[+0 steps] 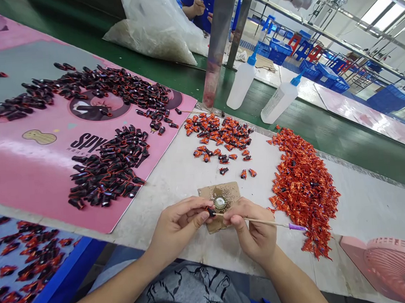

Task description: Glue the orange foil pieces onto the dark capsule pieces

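My left hand (pixel 187 219) pinches a small black-and-orange plastic piece (pixel 210 211) between thumb and fingertips. In my right hand (pixel 251 221) is a thin wooden stick (pixel 261 221) with a purple end, its tip touching or very close to that piece. Just behind the fingertips, a small round cap of liquid (pixel 220 202) sits on a stained cardboard square (pixel 230 191). Several red-and-black pieces (pixel 222 134) lie farther back, and a large heap of orange-red pieces (pixel 304 186) is right of my right hand.
Black pieces (pixel 110 168) are piled on a pink mat (pixel 53 179) at left. A blue tray (pixel 69 274) of pieces stands at lower left, a pink fan (pixel 394 263) at lower right. Two bottles (pixel 241 85) and a metal post (pixel 216 45) are behind. A co-worker (pixel 202 9) sits opposite.
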`<act>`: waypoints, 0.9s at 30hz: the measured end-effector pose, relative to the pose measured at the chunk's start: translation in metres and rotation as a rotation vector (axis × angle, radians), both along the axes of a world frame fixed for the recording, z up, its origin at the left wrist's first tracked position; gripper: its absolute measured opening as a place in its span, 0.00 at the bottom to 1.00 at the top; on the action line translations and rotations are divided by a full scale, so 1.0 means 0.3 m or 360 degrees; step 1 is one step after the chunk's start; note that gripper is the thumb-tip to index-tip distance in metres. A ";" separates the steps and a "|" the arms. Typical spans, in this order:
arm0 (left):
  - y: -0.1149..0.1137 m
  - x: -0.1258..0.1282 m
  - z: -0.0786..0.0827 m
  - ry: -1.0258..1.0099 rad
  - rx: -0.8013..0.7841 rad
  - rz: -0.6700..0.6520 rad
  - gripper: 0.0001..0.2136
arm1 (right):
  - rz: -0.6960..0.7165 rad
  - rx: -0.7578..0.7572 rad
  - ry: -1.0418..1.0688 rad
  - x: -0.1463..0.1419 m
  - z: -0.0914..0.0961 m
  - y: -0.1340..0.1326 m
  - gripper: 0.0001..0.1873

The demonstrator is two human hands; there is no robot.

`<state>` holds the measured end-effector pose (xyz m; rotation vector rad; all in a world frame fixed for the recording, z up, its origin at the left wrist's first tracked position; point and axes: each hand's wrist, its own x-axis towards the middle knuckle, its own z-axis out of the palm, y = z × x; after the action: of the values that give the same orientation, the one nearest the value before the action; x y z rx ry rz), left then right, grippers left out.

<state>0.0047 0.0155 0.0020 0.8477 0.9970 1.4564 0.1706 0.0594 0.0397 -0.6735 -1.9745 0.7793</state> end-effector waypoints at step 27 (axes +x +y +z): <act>0.003 0.002 -0.003 0.0268 0.0108 0.0032 0.05 | -0.0080 -0.0076 0.0225 0.023 0.010 0.003 0.14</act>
<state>0.0054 0.0163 0.0012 1.0253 1.0885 1.4609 0.1776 0.0604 0.0428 -0.6752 -1.8097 0.8231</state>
